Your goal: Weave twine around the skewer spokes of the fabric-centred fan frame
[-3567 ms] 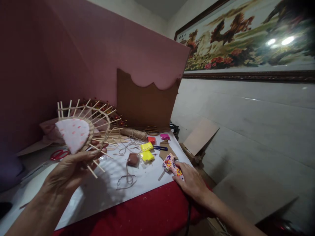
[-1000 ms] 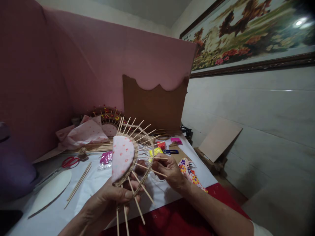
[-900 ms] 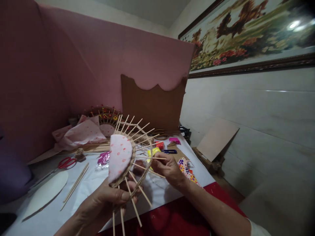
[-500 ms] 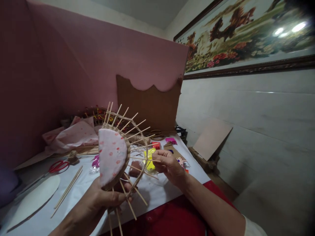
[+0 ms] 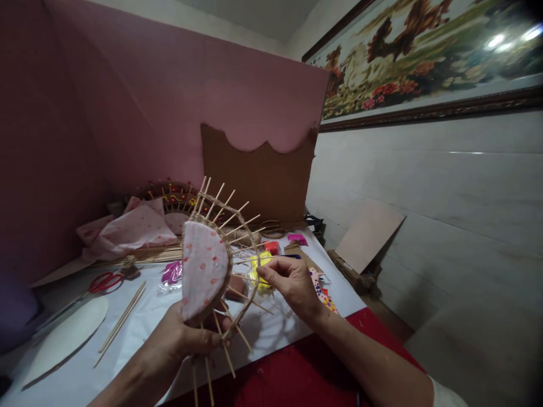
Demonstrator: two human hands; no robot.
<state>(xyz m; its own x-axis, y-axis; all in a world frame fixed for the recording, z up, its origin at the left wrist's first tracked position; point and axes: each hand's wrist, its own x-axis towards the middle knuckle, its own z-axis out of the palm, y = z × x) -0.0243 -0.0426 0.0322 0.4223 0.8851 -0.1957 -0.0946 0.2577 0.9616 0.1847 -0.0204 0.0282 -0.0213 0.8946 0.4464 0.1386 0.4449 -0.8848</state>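
Observation:
My left hand [image 5: 186, 339] grips the lower edge of a half-round panel [image 5: 204, 265] covered in white fabric with small red flowers. Thin wooden sticks [image 5: 226, 204] fan out from its curved, twine-wrapped edge. A loop of brown twine [image 5: 250, 233] runs across the sticks in a wider arc. At the arc's right side, my right hand [image 5: 292, 282] pinches the twine where it meets a stick; its fingertips partly cover that spot. The fingers of my left hand behind the panel are partly hidden.
Red-handled scissors [image 5: 106, 281], loose sticks [image 5: 121, 325] and a white oval board [image 5: 68, 339] lie to the left. Packets of yellow [image 5: 262, 261] and purple [image 5: 172, 272] material are behind the panel. Floral cloth [image 5: 131, 229] and a scalloped cardboard sheet [image 5: 258, 181] are farther back.
The panel sits slightly further right in view. My right fingertips have shifted from a stick's outer end to the twine arc. My left hand keeps its grip.

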